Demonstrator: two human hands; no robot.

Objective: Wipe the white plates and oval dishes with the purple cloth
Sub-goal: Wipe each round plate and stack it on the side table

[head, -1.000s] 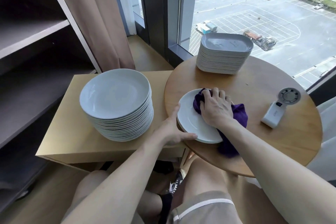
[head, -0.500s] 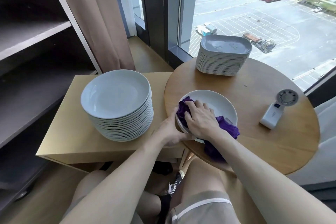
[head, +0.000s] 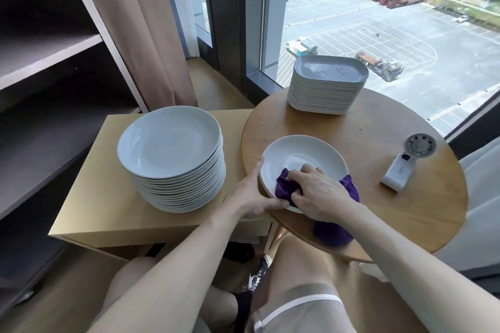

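A white round plate [head: 300,154] lies on the round wooden table [head: 378,205] at its left edge. My left hand [head: 250,194] grips the plate's near-left rim, thumb under the front edge. My right hand [head: 316,192] bunches the purple cloth [head: 284,188] and presses it onto the plate's near part; the cloth's tail hangs over the table's front edge. A tall stack of round white plates [head: 173,154] stands on the square side table to the left. At the table's far side sits a stack of oval dishes [head: 326,85].
A white handheld fan [head: 405,162] lies on the table's right side. The square wooden side table [head: 89,208] touches the round one. Dark shelves [head: 40,62] stand to the left, and a window is behind. My knees are below the tables.
My right hand and the cloth slid from the plate's far middle to its left rim, then to its near part. The left hand kept its hold on the rim.
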